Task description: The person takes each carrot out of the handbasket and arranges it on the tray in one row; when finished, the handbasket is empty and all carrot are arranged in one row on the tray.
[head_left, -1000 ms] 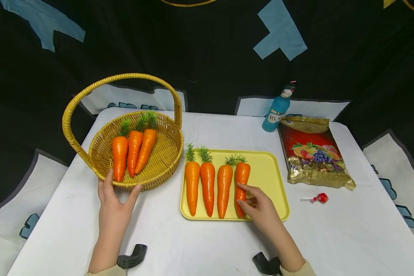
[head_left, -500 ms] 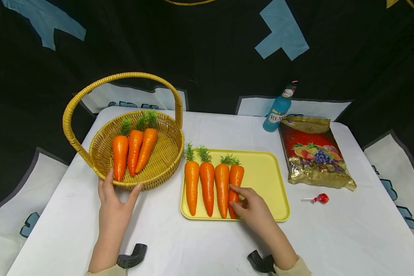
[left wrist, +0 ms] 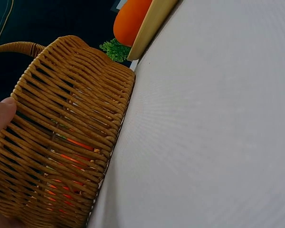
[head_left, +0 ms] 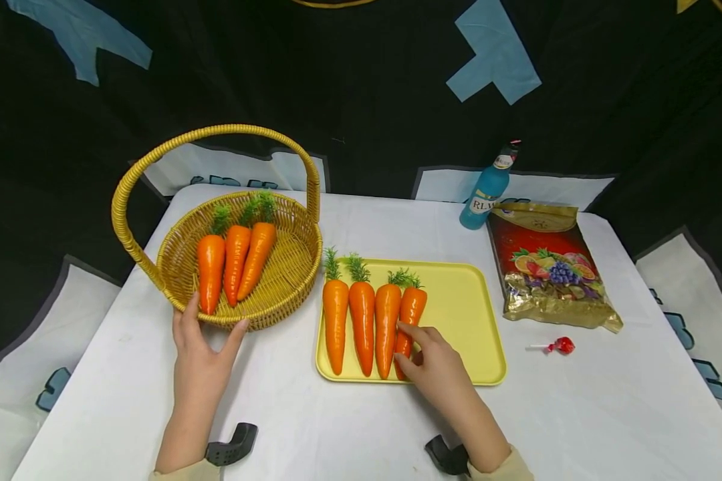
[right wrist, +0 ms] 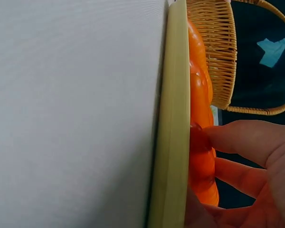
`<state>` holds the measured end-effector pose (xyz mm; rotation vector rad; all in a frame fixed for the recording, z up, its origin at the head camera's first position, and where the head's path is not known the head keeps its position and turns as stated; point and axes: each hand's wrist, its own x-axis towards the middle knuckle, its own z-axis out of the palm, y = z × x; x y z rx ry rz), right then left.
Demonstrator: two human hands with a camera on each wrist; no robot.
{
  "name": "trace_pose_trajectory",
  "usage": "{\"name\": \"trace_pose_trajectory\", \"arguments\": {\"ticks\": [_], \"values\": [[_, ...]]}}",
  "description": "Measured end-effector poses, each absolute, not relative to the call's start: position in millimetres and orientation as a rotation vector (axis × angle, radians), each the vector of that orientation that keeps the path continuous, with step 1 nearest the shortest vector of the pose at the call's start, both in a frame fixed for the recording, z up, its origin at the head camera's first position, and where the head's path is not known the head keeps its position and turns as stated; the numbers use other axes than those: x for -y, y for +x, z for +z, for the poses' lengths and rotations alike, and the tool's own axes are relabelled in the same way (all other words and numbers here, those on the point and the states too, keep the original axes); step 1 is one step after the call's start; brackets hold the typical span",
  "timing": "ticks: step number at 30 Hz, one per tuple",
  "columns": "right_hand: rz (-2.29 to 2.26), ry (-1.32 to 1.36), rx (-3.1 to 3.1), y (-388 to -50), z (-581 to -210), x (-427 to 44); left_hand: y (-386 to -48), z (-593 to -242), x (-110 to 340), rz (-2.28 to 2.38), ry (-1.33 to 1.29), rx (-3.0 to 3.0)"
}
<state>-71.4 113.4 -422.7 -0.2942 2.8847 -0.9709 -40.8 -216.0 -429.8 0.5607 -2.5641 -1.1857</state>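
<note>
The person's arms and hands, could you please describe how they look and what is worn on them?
The left hand and right hand are ungloved, with no visible rings. Beige sleeves show at the forearms. Each wrist carries a curved black piece; no cables show.

The left hand (head_left: 201, 351) is stretched forward, left thumb (head_left: 234, 339) spread apart from the fingers (head_left: 189, 321), left forearm (head_left: 183, 427) behind it. I see the right hand (head_left: 436, 359) angled inward, right thumb (head_left: 406, 366) and forefinger (head_left: 413, 331) pinching, right forearm (head_left: 481, 427) slanting back outward.
</note>
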Motion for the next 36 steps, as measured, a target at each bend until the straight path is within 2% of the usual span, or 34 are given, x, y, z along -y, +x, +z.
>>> {"name": "trace_pose_trajectory", "arguments": {"ticks": [23, 36], "values": [[-0.902, -0.329, -2.910, -70.0, -421.3, -120.4, -42.5, -430.2, 215.9, -1.193, 0.541, 2.556], [-0.963, -0.328, -2.954, -73.0, -402.4, -130.1, -40.4, -429.5, 216.3, -1.195, 0.561, 2.570]]}}
